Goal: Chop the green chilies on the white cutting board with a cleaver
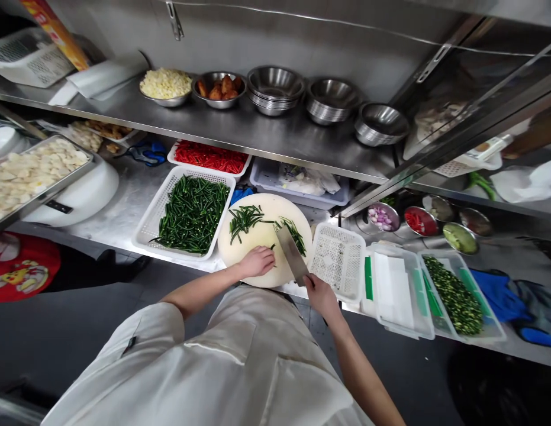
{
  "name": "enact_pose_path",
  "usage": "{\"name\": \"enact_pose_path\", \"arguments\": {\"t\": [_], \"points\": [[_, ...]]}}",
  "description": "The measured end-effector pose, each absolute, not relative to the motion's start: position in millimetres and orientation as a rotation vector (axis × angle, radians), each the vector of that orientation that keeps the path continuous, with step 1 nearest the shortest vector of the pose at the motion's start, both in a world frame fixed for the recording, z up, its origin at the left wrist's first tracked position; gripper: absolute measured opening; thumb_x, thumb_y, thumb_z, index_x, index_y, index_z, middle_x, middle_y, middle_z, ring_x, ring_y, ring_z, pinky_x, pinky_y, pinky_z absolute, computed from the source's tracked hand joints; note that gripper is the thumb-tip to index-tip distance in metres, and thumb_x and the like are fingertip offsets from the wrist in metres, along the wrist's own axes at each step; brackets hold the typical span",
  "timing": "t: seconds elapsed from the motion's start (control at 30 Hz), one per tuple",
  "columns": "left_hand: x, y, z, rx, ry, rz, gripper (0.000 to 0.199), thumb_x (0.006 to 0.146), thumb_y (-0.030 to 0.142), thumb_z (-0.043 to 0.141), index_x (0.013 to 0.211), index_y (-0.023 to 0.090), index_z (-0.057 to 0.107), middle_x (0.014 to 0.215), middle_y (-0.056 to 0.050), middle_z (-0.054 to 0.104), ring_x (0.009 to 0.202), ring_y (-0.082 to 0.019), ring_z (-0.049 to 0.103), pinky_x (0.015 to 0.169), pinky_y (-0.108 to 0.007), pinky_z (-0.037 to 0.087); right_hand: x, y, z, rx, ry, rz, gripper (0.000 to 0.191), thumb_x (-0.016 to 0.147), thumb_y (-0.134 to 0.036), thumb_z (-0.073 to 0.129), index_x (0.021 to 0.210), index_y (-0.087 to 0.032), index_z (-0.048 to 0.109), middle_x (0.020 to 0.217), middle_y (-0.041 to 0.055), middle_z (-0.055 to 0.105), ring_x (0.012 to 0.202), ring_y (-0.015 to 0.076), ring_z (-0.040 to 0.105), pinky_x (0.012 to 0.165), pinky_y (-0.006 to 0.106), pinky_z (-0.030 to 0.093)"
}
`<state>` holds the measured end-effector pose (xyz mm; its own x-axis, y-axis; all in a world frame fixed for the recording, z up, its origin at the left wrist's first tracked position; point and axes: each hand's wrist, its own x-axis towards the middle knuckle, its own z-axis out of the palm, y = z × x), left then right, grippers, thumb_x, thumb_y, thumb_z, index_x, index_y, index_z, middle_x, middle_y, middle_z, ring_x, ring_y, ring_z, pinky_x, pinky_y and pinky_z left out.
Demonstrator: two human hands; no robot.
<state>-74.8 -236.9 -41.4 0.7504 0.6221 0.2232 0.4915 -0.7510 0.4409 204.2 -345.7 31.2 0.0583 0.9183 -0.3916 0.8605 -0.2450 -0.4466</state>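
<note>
On a round white cutting board (233, 242), my right hand (322, 296) grips the handle of a cleaver (293, 255), its broad blade slanting away to the upper left. Cut green stems (295, 236) lie along the blade's right side, and a second small pile of green stems (245, 222) sits at the board's upper left. My left hand (258, 261) is low over the board, left of the blade, fingers drawn together. Tips of a green stem piece (273, 246) show at its fingertips; the rest is hidden under the fingers.
Left of the board is a white basket (144, 228) of green stems, with a tray of red peppers (208, 158) behind. A white perforated basket (338, 260) adjoins the board's right. Farther right are plastic containers (402, 290). Steel bowls (275, 89) line the shelf above.
</note>
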Motion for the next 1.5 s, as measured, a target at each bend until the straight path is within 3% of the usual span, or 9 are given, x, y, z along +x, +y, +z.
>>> {"name": "enact_pose_path", "arguments": {"t": [0.17, 0.33, 0.43, 0.7, 0.9, 1.03, 1.13, 1.33, 1.5], "points": [[-95.3, -231.4, -37.1, 2.569, 1.090, 0.543, 0.027, 0.108, 0.037, 0.052, 0.102, 0.021, 0.073, 0.109, -0.009, 0.071, 0.106, -0.024, 0.061, 0.096, -0.042, 0.047, 201.3, -357.4, 26.5, -2.228, -1.856, 0.933, 0.035, 0.110, -0.040, 0.040, 0.099, -0.023, 0.069, 0.086, 0.0078, 0.075, 0.081, 0.0243, 0.070, 0.065, 0.028, 0.032], [-78.4, -218.9, -36.5, 2.488, 1.324, 0.568, 0.020, 0.100, 0.022, 0.058, 0.116, 0.019, 0.069, 0.113, -0.013, 0.068, 0.110, -0.029, 0.060, 0.097, -0.045, 0.050, 197.0, -353.9, 28.8, -2.216, -1.879, 0.910, 0.032, 0.111, -0.037, 0.041, 0.101, -0.023, 0.069, 0.086, 0.0071, 0.076, 0.079, 0.0234, 0.070, 0.065, 0.029, 0.031], [-64.7, -211.6, -40.2, 2.507, 1.217, 0.534, 0.021, 0.098, 0.014, 0.056, 0.113, 0.018, 0.069, 0.111, -0.011, 0.068, 0.103, -0.026, 0.063, 0.096, -0.043, 0.053, 197.2, -350.6, 32.0, -2.220, -1.926, 0.889, 0.032, 0.111, -0.036, 0.042, 0.101, -0.023, 0.069, 0.085, 0.0072, 0.076, 0.079, 0.0231, 0.070, 0.066, 0.029, 0.031], [-45.5, -219.3, -49.7, 2.567, 0.814, 0.487, 0.020, 0.105, 0.022, 0.053, 0.107, 0.019, 0.072, 0.102, -0.007, 0.068, 0.098, -0.021, 0.064, 0.092, -0.034, 0.054, 194.7, -360.8, 46.8, -2.245, -1.986, 0.924, 0.031, 0.112, -0.038, 0.043, 0.103, -0.023, 0.069, 0.084, 0.0063, 0.075, 0.076, 0.0217, 0.068, 0.065, 0.029, 0.028], [-51.0, -220.8, -51.4, 2.495, 0.761, 0.551, 0.025, 0.107, 0.022, 0.046, 0.106, 0.019, 0.071, 0.104, -0.007, 0.069, 0.102, -0.020, 0.065, 0.091, -0.032, 0.054, 212.2, -363.6, 41.3, -2.095, -2.015, 0.968, 0.032, 0.110, -0.038, 0.044, 0.100, -0.021, 0.070, 0.088, 0.0095, 0.075, 0.084, 0.0251, 0.069, 0.070, 0.029, 0.035], [-50.5, -215.8, -51.7, 2.507, 0.736, 0.553, 0.024, 0.105, 0.021, 0.047, 0.103, 0.019, 0.070, 0.101, -0.008, 0.069, 0.099, -0.020, 0.065, 0.090, -0.031, 0.055, 176.1, -330.1, 24.8, -2.220, -1.869, 0.937, 0.032, 0.110, -0.033, 0.043, 0.107, -0.016, 0.070, 0.099, 0.0152, 0.077, 0.093, 0.0267, 0.071, 0.075, 0.030, 0.039], [-50.0, -210.7, -50.3, 2.534, 0.667, 0.538, 0.022, 0.102, 0.018, 0.049, 0.100, 0.018, 0.070, 0.099, -0.008, 0.069, 0.096, -0.020, 0.066, 0.090, -0.032, 0.055, 148.1, -296.2, 20.5, -2.288, -1.734, 0.946, 0.034, 0.112, -0.036, 0.042, 0.107, -0.016, 0.070, 0.099, 0.0142, 0.077, 0.089, 0.0239, 0.071, 0.074, 0.029, 0.041], [-66.1, -211.2, -46.7, 2.607, 0.554, 0.543, 0.028, 0.102, 0.017, 0.049, 0.119, 0.019, 0.071, 0.119, -0.010, 0.072, 0.109, -0.021, 0.066, 0.102, -0.036, 0.055, 162.5, -291.9, 21.4, -2.132, -1.652, 0.994, 0.037, 0.109, -0.044, 0.041, 0.097, -0.022, 0.068, 0.088, 0.0066, 0.074, 0.083, 0.0223, 0.070, 0.071, 0.027, 0.043], [-83.9, -183.5, -41.0, 2.519, 1.008, 0.683, 0.032, 0.102, 0.016, 0.050, 0.127, 0.018, 0.070, 0.130, -0.012, 0.067, 0.124, -0.025, 0.061, 0.110, -0.041, 0.052, 187.1, -334.2, 27.8, -2.056, -1.665, 0.936, 0.042, 0.107, -0.052, 0.037, 0.092, -0.024, 0.065, 0.083, 0.0081, 0.073, 0.080, 0.0255, 0.067, 0.070, 0.030, 0.042]]}}
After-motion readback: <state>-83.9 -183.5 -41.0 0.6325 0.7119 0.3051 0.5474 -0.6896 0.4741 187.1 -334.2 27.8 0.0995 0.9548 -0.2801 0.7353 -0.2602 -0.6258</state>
